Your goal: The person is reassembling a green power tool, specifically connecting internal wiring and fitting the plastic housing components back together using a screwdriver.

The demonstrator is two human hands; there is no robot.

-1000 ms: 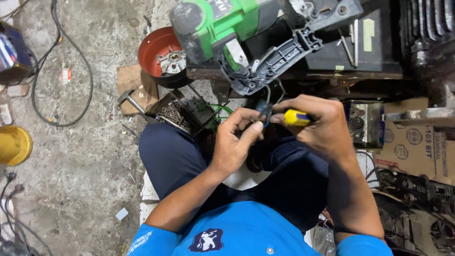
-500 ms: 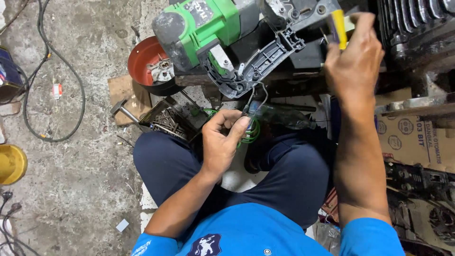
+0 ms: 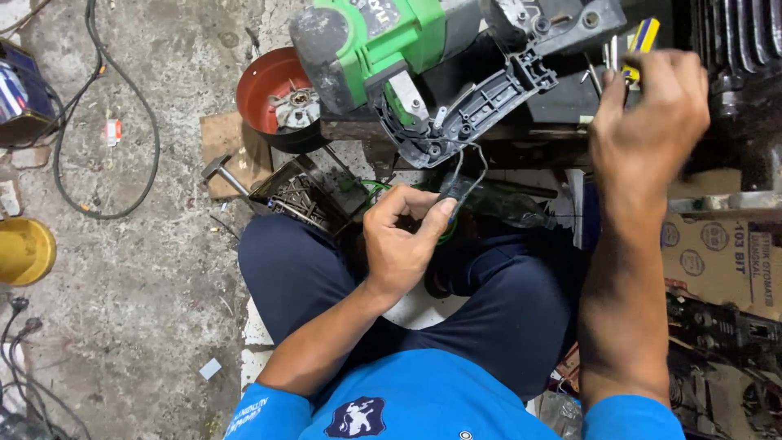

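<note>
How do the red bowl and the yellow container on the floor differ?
The red bowl sits beside the green power tool, fully in view, and holds a grey metal fan-like part. The yellow container lies far off at the picture's left edge, partly cut off, and its inside looks bare. Both are round, open-topped and rest on the concrete floor.
</note>
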